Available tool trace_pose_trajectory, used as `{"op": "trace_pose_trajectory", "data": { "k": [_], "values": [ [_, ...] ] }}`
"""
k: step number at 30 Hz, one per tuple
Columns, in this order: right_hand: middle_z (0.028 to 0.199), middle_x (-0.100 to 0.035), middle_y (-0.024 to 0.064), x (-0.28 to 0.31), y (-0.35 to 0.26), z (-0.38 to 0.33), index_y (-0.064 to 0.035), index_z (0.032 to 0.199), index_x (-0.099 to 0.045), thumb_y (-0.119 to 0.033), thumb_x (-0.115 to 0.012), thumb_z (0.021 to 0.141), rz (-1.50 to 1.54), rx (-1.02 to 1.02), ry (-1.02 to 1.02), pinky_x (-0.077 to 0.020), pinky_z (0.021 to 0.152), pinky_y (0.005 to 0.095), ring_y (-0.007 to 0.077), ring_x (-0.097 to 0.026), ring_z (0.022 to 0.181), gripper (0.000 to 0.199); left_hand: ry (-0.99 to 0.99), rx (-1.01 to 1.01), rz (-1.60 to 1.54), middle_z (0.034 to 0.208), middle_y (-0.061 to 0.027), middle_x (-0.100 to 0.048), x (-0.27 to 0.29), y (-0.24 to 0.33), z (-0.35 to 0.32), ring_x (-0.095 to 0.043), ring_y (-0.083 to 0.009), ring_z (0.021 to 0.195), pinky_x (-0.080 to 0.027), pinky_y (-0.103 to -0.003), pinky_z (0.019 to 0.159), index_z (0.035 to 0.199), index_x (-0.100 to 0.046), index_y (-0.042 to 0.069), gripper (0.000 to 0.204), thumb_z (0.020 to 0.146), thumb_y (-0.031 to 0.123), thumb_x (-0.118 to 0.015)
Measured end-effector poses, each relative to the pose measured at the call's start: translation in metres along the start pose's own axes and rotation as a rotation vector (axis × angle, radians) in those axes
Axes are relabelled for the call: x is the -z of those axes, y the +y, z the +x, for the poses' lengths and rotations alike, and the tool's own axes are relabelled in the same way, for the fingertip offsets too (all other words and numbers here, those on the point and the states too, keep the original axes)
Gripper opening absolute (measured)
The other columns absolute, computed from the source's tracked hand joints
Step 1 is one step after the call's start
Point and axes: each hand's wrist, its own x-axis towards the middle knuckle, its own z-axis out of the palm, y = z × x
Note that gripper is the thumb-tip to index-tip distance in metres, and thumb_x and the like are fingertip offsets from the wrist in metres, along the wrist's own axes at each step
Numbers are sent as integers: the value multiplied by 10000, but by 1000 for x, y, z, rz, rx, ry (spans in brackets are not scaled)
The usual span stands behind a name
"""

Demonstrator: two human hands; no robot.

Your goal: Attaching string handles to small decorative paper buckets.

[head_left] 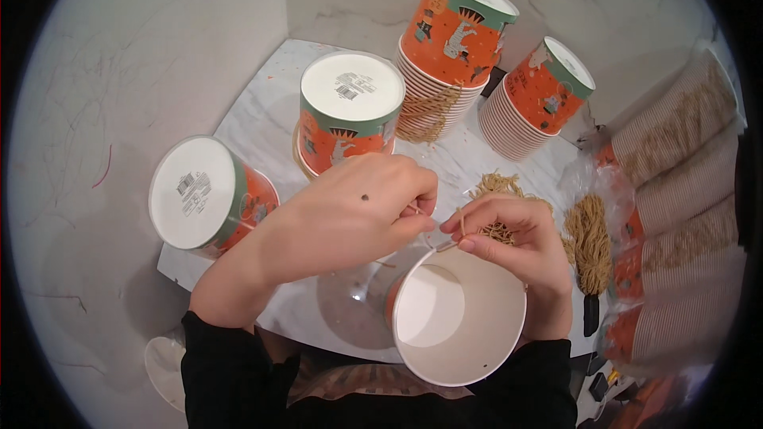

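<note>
A paper bucket lies tilted in front of me, its white inside facing me. At the far edge of its rim both my hands meet over a thin tan cord. My left hand is closed in a pinch, with a thin strand showing at its fingertips. My right hand pinches the cord against the rim between thumb and fingers. How the cord joins the bucket is hidden by my fingers. Loose tan cords lie just beyond my right hand.
Upside-down orange-and-green buckets stand at the left and behind my hands. Two nested stacks rise at the back. A cord bundle lies at the right, beside long bucket stacks in clear plastic. Walls border the marble-patterned table.
</note>
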Motion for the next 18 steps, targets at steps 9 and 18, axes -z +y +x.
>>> {"op": "trace_pose_trajectory", "data": {
  "k": [9,18],
  "values": [
    [925,-752,73,-2,3,-1,25,961,-741,-46,-759,891,378,-307,184,-526,808,279,132,-691,876,102,-6,-38,168,867,-120,-660,4,7,-7,-657,-307,830,-505,-407,713,882,-671,8,92,822,62,-714],
    [815,-686,100,-5,-1,0,-45,930,-737,-62,-741,854,-386,-42,181,-508,716,355,275,-657,797,77,91,-91,-22,829,-58,-610,-7,1,6,-572,-190,730,-470,-322,626,894,-679,35,90,842,63,-747]
  ]
}}
